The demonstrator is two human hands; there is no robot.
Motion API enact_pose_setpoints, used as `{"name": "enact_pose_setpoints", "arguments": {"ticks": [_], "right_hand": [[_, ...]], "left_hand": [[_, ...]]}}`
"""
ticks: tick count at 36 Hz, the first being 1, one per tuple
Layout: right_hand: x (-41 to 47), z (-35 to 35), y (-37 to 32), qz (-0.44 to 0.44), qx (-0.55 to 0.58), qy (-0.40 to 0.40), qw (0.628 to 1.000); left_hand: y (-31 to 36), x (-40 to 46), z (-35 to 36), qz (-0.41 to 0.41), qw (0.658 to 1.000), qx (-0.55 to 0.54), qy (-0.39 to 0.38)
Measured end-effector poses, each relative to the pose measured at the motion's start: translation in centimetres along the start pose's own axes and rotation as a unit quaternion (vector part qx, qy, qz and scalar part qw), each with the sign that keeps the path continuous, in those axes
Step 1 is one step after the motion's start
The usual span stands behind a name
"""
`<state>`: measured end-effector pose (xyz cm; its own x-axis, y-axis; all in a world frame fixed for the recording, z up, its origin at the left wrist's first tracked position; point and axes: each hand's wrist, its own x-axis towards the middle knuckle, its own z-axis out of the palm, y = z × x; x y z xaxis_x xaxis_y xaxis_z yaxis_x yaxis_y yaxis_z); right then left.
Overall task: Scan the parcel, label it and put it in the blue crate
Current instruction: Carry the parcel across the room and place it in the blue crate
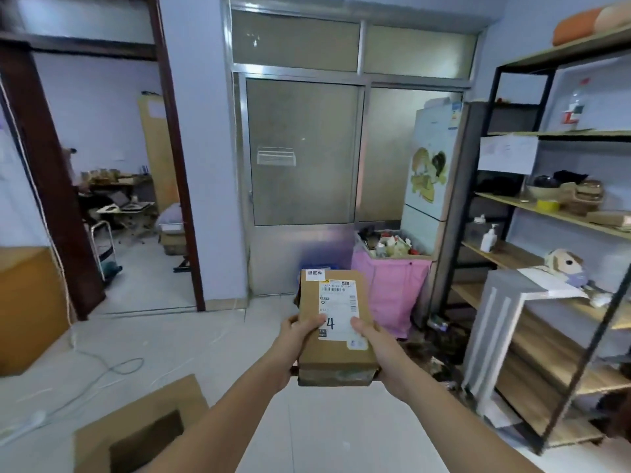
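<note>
I hold a flat brown cardboard parcel [336,349] out in front of me with both hands. It carries a white shipping label with a barcode and a handwritten 4, plus a small white sticker at its top left corner. My left hand [300,339] grips its left edge with the thumb on top. At the right edge, my right hand [382,349] has its thumb pressing on the label. Just behind the parcel's top edge, a sliver of something blue [319,267] shows on the floor by the metal door; I cannot tell if it is the crate.
A pink bin [392,295] full of rubbish stands right of the parcel. Metal shelving [553,233] with bowls, bottles and a plush toy lines the right wall. An open cardboard box [143,435] sits at the lower left, cables trail across the floor, and a doorway opens at the left.
</note>
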<state>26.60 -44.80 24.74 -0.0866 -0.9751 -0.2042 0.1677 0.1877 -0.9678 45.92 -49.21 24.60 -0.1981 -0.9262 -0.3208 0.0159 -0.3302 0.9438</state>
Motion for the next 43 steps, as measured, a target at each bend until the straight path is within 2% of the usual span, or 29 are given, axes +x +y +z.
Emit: {"name": "enact_pose_setpoints", "arguments": {"ticks": [7,15,32,43], "right_hand": [[5.9,3.2,0.8,0.016,-0.007,-0.024,1.000],[14.5,1.9,0.6,0.046,-0.028,-0.039,0.998],[37.1,-0.2,-3.7,0.050,-0.054,-0.080,0.994],[52.9,3.3,-4.1,0.054,-0.081,-0.095,0.991]], "left_hand": [[0.5,4.5,-4.2,-0.006,1.000,-0.002,0.019],[1.3,12.1,-4.2,-0.022,1.000,-0.007,0.020],[7.7,32.4,-4.3,-0.019,0.998,-0.011,0.060],[10.1,46.8,-9.7,-0.018,0.998,-0.023,0.064]]}}
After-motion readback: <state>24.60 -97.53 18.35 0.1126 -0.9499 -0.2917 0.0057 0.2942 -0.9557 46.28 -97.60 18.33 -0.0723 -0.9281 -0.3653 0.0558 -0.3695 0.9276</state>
